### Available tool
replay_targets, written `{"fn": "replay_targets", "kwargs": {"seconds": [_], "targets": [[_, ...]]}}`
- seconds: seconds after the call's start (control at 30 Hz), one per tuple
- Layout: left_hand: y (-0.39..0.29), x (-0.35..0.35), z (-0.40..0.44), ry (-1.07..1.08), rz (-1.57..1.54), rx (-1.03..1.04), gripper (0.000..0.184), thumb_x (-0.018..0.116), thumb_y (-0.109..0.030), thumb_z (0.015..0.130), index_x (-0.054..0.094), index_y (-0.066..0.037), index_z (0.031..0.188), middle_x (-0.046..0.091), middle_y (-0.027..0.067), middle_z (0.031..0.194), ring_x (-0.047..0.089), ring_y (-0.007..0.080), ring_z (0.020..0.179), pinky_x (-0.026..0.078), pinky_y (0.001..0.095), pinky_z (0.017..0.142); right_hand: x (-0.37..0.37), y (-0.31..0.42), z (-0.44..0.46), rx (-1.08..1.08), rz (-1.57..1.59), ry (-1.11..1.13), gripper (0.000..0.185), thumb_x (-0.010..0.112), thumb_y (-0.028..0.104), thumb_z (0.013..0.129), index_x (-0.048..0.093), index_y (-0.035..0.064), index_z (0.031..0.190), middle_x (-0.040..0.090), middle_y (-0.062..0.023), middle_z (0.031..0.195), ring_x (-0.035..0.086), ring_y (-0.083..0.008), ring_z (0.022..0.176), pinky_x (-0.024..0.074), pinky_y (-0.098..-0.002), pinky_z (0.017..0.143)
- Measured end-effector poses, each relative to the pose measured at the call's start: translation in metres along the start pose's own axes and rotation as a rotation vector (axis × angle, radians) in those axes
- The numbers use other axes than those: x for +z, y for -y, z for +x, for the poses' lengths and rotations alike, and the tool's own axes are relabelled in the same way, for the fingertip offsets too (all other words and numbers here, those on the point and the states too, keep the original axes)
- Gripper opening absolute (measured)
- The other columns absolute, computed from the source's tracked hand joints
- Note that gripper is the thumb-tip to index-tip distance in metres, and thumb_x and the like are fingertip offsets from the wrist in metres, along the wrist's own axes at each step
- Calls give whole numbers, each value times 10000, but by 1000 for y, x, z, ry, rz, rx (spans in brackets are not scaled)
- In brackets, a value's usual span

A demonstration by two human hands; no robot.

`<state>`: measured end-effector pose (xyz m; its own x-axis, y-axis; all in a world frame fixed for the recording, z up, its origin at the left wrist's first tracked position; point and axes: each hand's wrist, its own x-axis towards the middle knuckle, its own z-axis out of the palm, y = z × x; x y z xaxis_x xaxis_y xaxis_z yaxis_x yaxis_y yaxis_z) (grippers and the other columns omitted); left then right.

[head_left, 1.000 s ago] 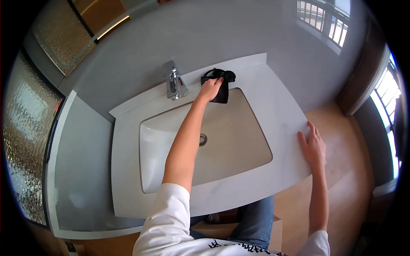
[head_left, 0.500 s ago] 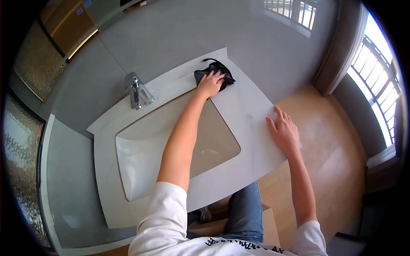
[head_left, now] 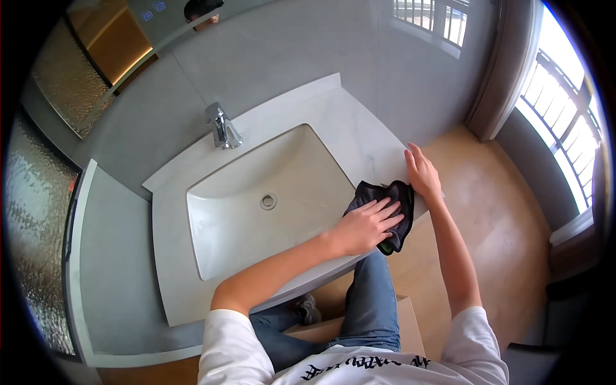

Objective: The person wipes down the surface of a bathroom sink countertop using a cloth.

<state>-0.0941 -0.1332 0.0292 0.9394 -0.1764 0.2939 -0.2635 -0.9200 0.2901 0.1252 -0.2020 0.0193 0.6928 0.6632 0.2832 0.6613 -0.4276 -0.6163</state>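
Observation:
My left hand lies flat, fingers spread, on top of a black cloth with a bit of green at its lower edge. The cloth is on the front right part of the white countertop, partly over the front edge. My right hand rests open on the counter's right edge, just beyond the cloth, with nothing in it. Left of the cloth is the white sink basin, its drain in view. A chrome faucet stands behind the basin.
A grey wall with a mirror strip runs behind the counter. To the left is a textured glass panel. A railed window is at the right above a wood-toned floor. Under the counter front are my legs.
My left hand has moved the black cloth from the back right corner of the counter to its front right edge. My right hand stays on the right edge.

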Motion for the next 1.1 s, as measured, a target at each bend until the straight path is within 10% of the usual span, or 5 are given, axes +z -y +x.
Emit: {"fn": "replay_targets", "kwargs": {"seconds": [0.6,0.8,0.9,0.97,1.1], "targets": [[268,-38,66,-185,447,-1113,719,358,-525,917,337,-97,1494,262,218,1552,183,487,1422,77,524,1177,1,9,-4,-22,-161,75,541,424,435,984,481,42,1351,619,-164,1216,557,-329,1160,449,-416,961],[275,-48,67,-122,333,-1085,697,382,-554,908,311,-214,1512,227,135,1584,162,492,1427,110,548,1173,1,12,-4,-34,-217,100,567,427,448,983,465,27,1361,594,-177,1255,544,-335,1178,441,-413,975],[258,-30,68,-201,500,-887,618,450,-547,882,480,-222,1407,382,107,1503,383,474,1289,346,581,1032,0,12,-4,-64,-226,69,560,432,458,978,470,55,1365,594,-188,1253,552,-352,1164,449,-429,964],[227,-20,75,-260,370,-770,568,554,-499,827,565,-192,1305,424,164,1443,349,532,1284,327,653,1011,3,5,-1,-42,-247,58,532,447,468,969,496,102,1352,613,-198,1222,579,-383,1122,465,-451,942],[168,30,92,-412,653,-386,313,665,-432,729,723,-159,871,681,113,978,623,287,958,464,517,837,21,-39,12,-141,-217,30,511,438,432,985,511,84,1353,601,-185,1268,577,-378,1154,459,-438,970]]}}
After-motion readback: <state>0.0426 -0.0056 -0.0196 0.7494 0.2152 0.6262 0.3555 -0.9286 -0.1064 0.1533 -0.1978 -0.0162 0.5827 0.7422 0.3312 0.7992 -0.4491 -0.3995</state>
